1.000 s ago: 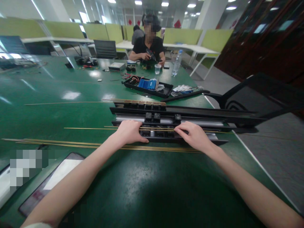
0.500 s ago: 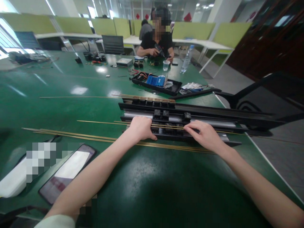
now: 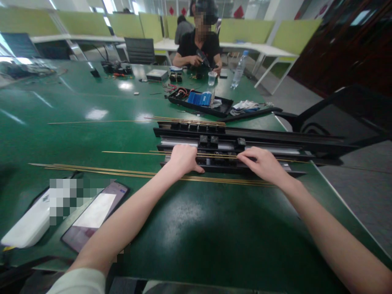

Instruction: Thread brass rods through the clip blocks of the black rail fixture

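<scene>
Several black rails (image 3: 260, 136) with small black blocks (image 3: 241, 143) lie side by side across the green table. My left hand (image 3: 184, 158) rests over the nearest rail, its thumb apart and pointing right; its other fingers curl down out of sight beside thin brass rods. At the right, my right hand (image 3: 259, 161) pinches a thin brass rod (image 3: 219, 155) between thumb and forefinger above the same rail. More brass rods (image 3: 122, 173) lie on the table in front of the rails, passing below my left wrist.
A phone (image 3: 94, 214) and a white object (image 3: 29, 224) lie at the left. Beyond the rails are a black tray (image 3: 222, 109), cloths (image 3: 245, 107), a cup (image 3: 212, 78) and a bottle (image 3: 240, 70). A person (image 3: 199, 45) holding a tool sits across; a chair (image 3: 339, 114) stands right.
The whole view has shifted slightly, with the table and rails a little higher in the picture. Both hands keep nearly the same places on the rail and rod.
</scene>
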The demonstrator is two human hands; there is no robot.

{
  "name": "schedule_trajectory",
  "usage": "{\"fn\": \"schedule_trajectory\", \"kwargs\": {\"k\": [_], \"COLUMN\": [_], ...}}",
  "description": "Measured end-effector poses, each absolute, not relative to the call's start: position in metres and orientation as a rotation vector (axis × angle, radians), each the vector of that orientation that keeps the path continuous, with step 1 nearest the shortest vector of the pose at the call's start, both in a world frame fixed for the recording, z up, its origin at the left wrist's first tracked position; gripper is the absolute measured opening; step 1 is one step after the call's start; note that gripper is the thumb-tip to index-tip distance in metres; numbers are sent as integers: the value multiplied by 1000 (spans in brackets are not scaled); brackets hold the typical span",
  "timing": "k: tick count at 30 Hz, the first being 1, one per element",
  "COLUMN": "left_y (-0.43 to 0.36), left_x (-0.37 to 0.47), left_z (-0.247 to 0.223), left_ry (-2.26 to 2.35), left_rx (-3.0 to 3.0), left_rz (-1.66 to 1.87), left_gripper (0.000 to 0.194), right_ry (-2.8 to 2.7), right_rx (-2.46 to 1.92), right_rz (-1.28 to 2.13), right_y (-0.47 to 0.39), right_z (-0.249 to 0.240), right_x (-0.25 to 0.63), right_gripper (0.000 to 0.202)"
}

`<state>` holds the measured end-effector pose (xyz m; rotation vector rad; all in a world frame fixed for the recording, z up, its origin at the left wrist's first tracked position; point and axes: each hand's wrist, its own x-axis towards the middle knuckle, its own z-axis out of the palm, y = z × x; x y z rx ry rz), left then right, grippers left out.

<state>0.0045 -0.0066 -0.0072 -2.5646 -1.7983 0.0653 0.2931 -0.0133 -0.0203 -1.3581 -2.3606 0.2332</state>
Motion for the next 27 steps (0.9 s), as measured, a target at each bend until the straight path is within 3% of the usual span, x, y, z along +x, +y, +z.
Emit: {"fn": "schedule_trajectory", "kwargs": {"k": [27], "left_y": [-8], "left_x": [2], "left_z": [-5], "left_ry": [-1791], "left_rx": [-2585], "left_rz": [87], "left_gripper": [75], "right_ry": [-2389], "right_rx": [-1362], "right_rz": [221], "right_y": [-13], "right_z": [-15], "right_x": [296], "right_gripper": [34]}}
